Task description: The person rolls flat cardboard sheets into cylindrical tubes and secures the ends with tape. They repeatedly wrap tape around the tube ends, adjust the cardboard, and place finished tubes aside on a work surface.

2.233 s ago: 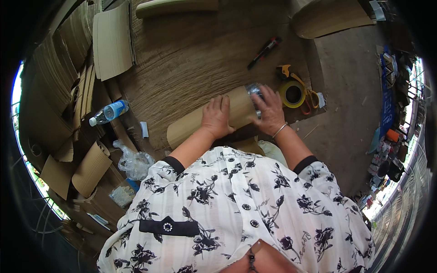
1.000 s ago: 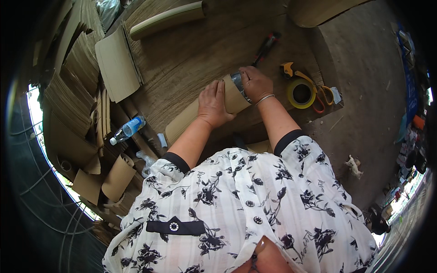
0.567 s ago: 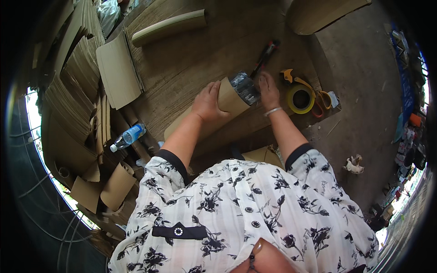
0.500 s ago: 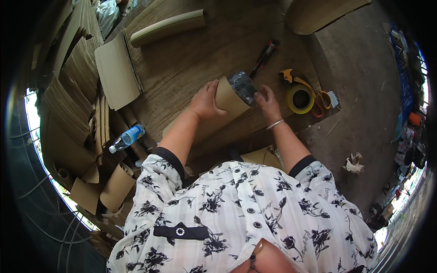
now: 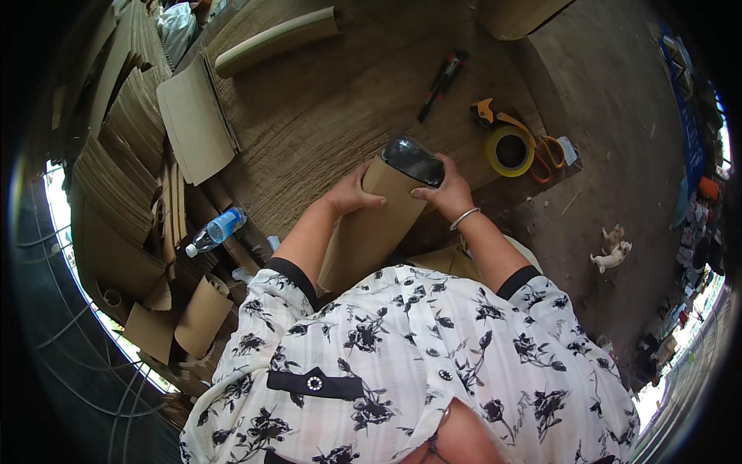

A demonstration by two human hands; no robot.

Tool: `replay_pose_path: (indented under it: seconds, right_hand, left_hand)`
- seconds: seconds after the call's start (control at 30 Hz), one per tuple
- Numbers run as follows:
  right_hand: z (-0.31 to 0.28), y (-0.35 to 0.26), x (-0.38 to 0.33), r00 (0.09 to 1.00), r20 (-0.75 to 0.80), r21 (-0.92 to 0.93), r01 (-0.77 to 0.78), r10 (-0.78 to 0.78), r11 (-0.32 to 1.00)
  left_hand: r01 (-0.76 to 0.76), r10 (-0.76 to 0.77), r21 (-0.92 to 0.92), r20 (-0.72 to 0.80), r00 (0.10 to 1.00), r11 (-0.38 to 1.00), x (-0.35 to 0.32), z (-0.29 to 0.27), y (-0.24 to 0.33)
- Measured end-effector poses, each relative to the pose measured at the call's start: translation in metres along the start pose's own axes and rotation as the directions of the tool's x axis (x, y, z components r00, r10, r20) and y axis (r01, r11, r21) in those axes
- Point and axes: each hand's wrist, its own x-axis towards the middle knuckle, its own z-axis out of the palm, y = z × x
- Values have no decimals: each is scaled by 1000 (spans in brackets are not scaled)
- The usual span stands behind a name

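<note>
A brown cardboard sleeve [image 5: 376, 224] stands tilted in front of me, wrapped around something with a shiny black end [image 5: 413, 161] at its top. On its left side my left hand [image 5: 349, 191] grips it, thumb across the near face. My right hand [image 5: 451, 192] is closed on its upper right corner, with fingers behind and the thumb on the front by the black end. What fills the sleeve lower down is hidden. Beyond my hands a black and red utility knife [image 5: 442, 87] lies on the brown work surface.
At right lie a yellow tape roll [image 5: 495, 158], an orange-and-black tool [image 5: 484, 113] and orange-handled scissors [image 5: 546, 158]. Rolled cardboard [image 5: 278, 40] is at the back. Cardboard stacks [image 5: 127, 178] and a water bottle [image 5: 216, 232] are at left. A small whitish animal [image 5: 612, 255] is on the floor.
My right hand has moved from beside the black end to a grip on the sleeve's corner. The sleeve has tilted more upright and its lower end has swung nearer me.
</note>
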Motion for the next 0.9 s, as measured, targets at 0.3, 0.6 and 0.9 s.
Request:
replay_pose_path:
  seconds: [0.3,0.6,0.9]
  right_hand:
    - [12,-79,29,990,65,-393,-92,128,915]
    - [44,-34,107,857,-101,157,516,-506,842]
    - [64,-81,105,879,62,-239,473,-473,848]
  left_hand:
    - [377,266,680,-644,717,629,-15,84,38]
    - [127,100,484,-415,904,866,-9,-23,32]
    - [296,68,481,-605,793,825,-14,23,31]
